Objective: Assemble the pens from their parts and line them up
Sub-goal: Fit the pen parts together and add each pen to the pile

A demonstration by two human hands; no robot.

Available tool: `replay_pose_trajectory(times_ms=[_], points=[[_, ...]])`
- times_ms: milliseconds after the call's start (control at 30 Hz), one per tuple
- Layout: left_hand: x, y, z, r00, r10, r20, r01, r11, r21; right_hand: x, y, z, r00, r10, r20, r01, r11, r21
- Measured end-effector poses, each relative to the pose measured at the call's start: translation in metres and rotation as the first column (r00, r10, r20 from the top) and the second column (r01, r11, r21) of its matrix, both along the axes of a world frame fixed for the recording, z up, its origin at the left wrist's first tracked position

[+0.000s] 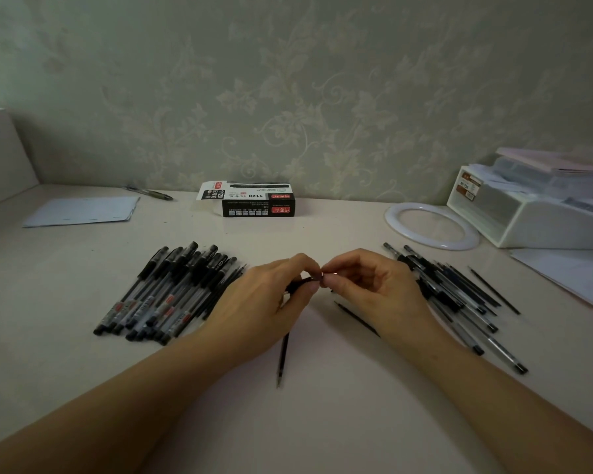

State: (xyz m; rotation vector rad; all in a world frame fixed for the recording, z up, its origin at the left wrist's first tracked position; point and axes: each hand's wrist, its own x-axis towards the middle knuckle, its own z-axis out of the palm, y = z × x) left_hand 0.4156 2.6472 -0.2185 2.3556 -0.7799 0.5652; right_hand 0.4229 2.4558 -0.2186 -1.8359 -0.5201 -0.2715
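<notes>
**Fitting a small part onto a pen at mid-desk**

Pinching together over the middle of the desk (322, 422), both hands meet fingertip to fingertip. The left hand (264, 302) grasps a black pen (297, 285) near its front end; the right hand (367, 285) pinches something tiny against that end, too small to name. A refill (282, 357) sticks out below the left hand toward the person; whether it belongs to the held pen I cannot tell. A second loose refill (355, 318) lies on the desk just under the right hand.

These pieces look light, thin and stiff, smooth plastic that could slip or roll. I judge the barrel best held near the end being worked, as the left hand does, and the refill taken by its shaft and kept straight, since it may bend.

Left of the left hand lies a row of finished pens (165, 292), roughly a dozen, overlapped too tightly for an exact count. Right of the right hand sits a heap of parts (459, 295), perhaps ten barrels and refills. Beyond the hands stands one box (254, 201).
</notes>
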Motion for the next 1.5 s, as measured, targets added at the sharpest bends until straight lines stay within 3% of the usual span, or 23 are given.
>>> replay_pose_trajectory(times_ms=[200,433,633,1500], points=[[0.0010,0.0032,0.0038,0.999,-0.036,0.022,0.036,0.999,0.034,-0.0024,0.0000,0.0016,1.000,0.001,0.000,-0.001,0.999,-0.055],[0.0013,-0.0001,0.0018,0.995,-0.033,0.094,0.025,0.996,0.088,-0.0046,0.0016,-0.0013,0.994,-0.108,0.004,0.107,0.978,-0.177],[0.0038,0.0009,0.0007,0.994,0.002,0.107,-0.008,0.998,0.063,-0.0030,0.0003,-0.0016,0.997,-0.072,0.028,0.077,0.970,-0.232],[0.0017,-0.0006,0.0007,0.996,-0.024,0.081,0.022,0.999,0.028,-0.0016,0.0004,-0.0028,0.998,-0.057,-0.025,0.051,0.976,-0.211]])
